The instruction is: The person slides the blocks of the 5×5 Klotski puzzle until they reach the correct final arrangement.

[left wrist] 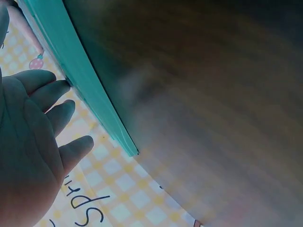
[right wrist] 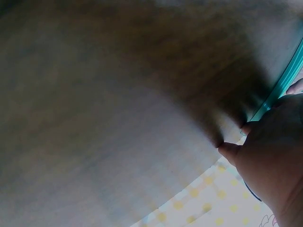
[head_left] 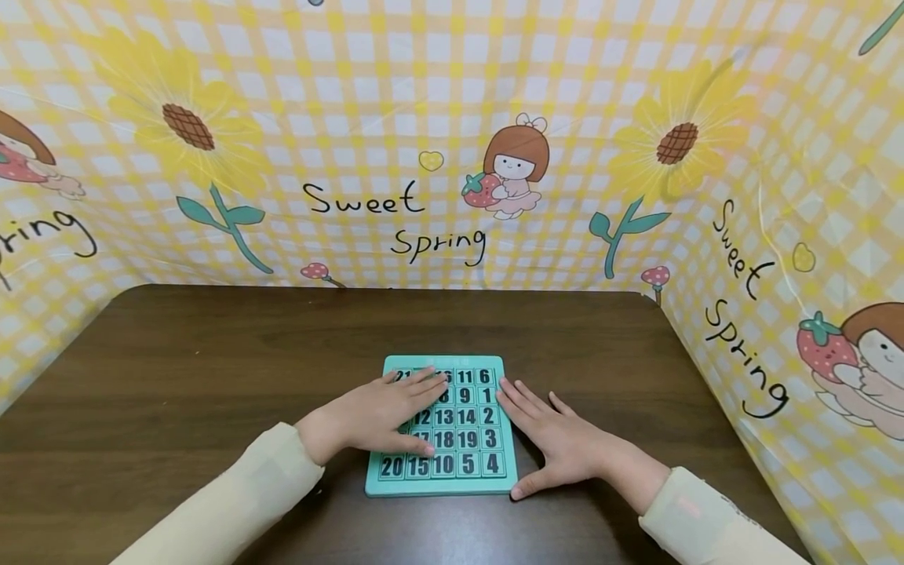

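Observation:
A teal sliding number puzzle (head_left: pixel 452 486) lies flat on the table, its square tiles marked with black numbers. My left hand (head_left: pixel 374 412) reaches over the puzzle's left side with extended fingers, fingertips over the upper tiles and thumb near the 17 and 18. Several tiles on that side are hidden beneath it. Along the puzzle's right edge is my right hand (head_left: pixel 558 443), fingers stretched out, fingertips at the edge beside the 1 and thumb by the lower right corner. In the left wrist view, the left hand (left wrist: pixel 31 127) shows its palm and spread fingers beside the teal frame (left wrist: pixel 90 80).
The dark brown wooden table (head_left: pixel 282 337) extends around the puzzle on all sides. A yellow checked cloth (head_left: pixel 353 102) with flowers and "Sweet Spring" lettering hangs behind the table and along both sides.

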### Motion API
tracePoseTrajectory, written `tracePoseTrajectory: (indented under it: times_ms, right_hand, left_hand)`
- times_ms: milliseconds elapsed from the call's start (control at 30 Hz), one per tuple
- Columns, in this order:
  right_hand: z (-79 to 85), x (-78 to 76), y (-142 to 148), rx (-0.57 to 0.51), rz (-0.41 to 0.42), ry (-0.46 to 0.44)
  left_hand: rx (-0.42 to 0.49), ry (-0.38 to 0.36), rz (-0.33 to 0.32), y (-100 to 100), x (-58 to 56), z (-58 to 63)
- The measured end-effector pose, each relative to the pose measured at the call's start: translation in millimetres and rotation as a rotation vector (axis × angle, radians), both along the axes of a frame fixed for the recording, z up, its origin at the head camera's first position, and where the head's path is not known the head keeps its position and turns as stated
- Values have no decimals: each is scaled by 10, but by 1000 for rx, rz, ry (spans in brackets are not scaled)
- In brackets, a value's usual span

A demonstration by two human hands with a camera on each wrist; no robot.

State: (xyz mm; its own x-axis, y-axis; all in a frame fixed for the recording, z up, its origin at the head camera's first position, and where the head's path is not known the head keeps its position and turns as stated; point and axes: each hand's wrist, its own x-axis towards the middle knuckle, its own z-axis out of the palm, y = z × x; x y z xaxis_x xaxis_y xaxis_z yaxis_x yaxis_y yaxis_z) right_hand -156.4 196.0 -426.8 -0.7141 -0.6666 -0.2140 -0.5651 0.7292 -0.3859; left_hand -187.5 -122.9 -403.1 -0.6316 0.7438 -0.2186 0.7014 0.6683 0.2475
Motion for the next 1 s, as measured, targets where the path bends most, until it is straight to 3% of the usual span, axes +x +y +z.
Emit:
tracePoseTrajectory:
  times_ms: [567,1000]
  right_hand:
    - [10,5,-3,10,1,8]
    - [4,12,-19,5,-2,-5]
  left_hand:
    - [7,15,62,-253,55,26]
    - [12,28,-33,75,25,44]
